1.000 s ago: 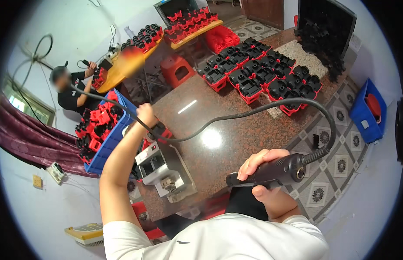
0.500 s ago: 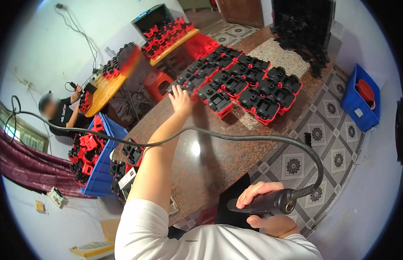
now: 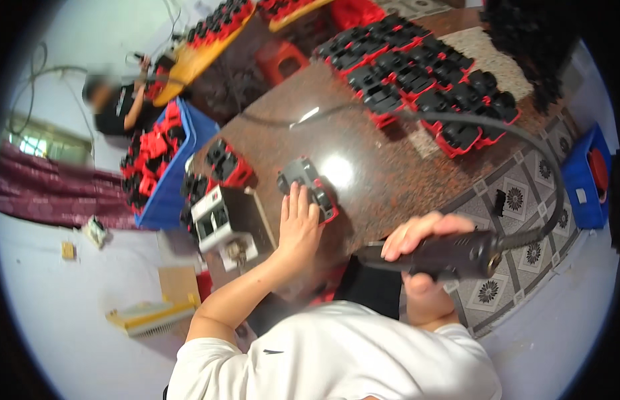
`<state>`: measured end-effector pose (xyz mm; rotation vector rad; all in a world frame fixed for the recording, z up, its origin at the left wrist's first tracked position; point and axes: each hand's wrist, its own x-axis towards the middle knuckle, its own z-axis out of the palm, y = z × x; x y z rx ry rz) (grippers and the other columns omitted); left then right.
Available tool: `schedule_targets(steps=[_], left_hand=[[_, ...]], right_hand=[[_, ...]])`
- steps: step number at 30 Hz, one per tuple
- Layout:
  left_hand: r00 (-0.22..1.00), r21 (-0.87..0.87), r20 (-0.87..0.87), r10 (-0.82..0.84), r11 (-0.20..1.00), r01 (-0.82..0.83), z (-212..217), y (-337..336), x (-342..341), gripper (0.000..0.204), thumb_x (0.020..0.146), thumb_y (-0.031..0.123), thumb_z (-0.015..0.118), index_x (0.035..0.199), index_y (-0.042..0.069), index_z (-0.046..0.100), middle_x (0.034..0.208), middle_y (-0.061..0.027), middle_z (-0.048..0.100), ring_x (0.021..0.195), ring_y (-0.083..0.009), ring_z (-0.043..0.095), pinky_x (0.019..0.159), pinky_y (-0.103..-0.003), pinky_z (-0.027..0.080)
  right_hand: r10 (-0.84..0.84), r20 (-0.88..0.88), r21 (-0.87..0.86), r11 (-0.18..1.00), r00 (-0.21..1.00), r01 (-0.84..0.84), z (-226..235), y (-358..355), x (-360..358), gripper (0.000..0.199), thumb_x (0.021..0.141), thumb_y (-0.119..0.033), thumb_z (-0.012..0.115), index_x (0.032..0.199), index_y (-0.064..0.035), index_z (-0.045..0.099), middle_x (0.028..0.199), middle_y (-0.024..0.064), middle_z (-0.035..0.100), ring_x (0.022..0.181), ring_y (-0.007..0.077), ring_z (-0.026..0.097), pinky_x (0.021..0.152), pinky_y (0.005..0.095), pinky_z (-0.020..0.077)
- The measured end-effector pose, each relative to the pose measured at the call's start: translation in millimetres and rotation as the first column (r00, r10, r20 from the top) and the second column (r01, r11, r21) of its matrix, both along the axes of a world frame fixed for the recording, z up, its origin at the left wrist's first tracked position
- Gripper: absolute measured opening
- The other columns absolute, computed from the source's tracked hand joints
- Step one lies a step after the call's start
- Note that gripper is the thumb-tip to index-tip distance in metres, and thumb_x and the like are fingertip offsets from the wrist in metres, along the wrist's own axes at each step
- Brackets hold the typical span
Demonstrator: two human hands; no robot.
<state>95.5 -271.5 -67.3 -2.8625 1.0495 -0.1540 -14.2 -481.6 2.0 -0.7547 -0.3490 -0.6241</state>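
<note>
My left hand (image 3: pixel 300 223) lies over a red and black plastic housing (image 3: pixel 298 171) on the near part of the table, fingers on its black top and thumb side hidden. My right hand (image 3: pixel 422 239) is wrapped round a black corded electric screwdriver (image 3: pixel 460 256), held above the table's near edge, tip pointing left. From its rear end a thick black cable (image 3: pixel 558 193) loops up and across the table. Beyond, several similar red and black housings (image 3: pixel 416 79) stand in close rows on the far right of the table.
Left of my left hand stands a small white and grey machine (image 3: pixel 223 227), with more housings (image 3: pixel 224 163) behind it. A blue crate (image 3: pixel 202 130) holds red and black parts. Black parts are heaped at the far right (image 3: pixel 523 53). Another person (image 3: pixel 116 103) works at a yellow table (image 3: pixel 183 70).
My left hand has come back from the far rows to the near table, bringing one housing with it. My right hand still grips the screwdriver, slightly higher; the view has shifted.
</note>
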Motion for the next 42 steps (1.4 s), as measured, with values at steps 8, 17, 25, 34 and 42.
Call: schedule_targets(steps=[8,17,25,34,42], left_hand=[[0.812,-0.719,-0.553,0.187,0.386,-0.578,5.5,57.4,-9.5,0.054,0.084,0.027,0.060,0.124,-0.002,0.038,0.133,-0.0178,0.040,0.123,-0.0336,0.040,0.103,-0.043,0.030],[-0.038,-0.068,-0.821,-0.569,0.164,-0.984,-39.0,43.0,62.4,0.038,0.086,0.017,0.059,0.120,0.002,0.053,0.115,-0.0128,0.061,0.104,-0.0259,0.061,0.097,-0.041,0.045],[0.010,-0.434,-0.692,-0.722,0.404,-0.805,3.3,94.8,-33.2,0.058,0.077,0.018,0.069,0.128,0.004,0.046,0.117,-0.0099,0.059,0.109,-0.0209,0.055,0.100,-0.037,0.039],[0.264,-0.390,-0.912,-0.314,0.463,-0.796,32.4,318.0,-120.6,0.074,0.055,0.007,0.080,0.123,0.002,0.052,0.112,-0.0055,0.059,0.104,-0.0148,0.054,0.095,-0.031,0.041],[0.548,-0.307,-0.782,-0.297,-0.582,-0.753,-48.6,349.7,-96.5,0.053,0.079,0.021,0.069,0.125,0.008,0.047,0.111,-0.0054,0.058,0.100,-0.0178,0.059,0.084,-0.033,0.050]], right_hand=[[-0.045,0.076,-0.110,0.993,0.996,0.053,-0.8,47.8,47.1,0.066,0.076,-0.026,0.076,0.122,-0.0055,0.035,0.082,0.0118,0.054,0.065,0.0187,0.058,0.056,0.0295,0.0503],[-0.066,0.025,-0.162,0.984,0.997,0.069,17.0,88.8,16.7,0.066,0.076,-0.030,0.076,0.122,-0.0055,0.036,0.082,0.0107,0.054,0.064,0.0179,0.057,0.054,0.0286,0.0489],[-0.008,0.145,-0.170,0.985,0.989,0.033,50.1,113.6,12.5,0.073,0.073,-0.032,0.078,0.126,-0.0078,0.034,0.086,0.0112,0.053,0.067,0.0214,0.059,0.056,0.0341,0.0539],[0.298,0.080,-0.158,0.946,0.951,-0.283,16.2,262.7,65.2,0.052,0.075,-0.002,0.070,0.118,-0.0033,0.042,0.086,0.0069,0.057,0.072,0.0142,0.059,0.065,0.0265,0.0507],[0.187,0.093,-0.457,0.881,0.978,-0.125,-20.3,324.5,82.5,0.055,0.070,0.004,0.073,0.115,0.0001,0.042,0.078,0.0081,0.058,0.065,0.0115,0.057,0.058,0.0234,0.0476]])
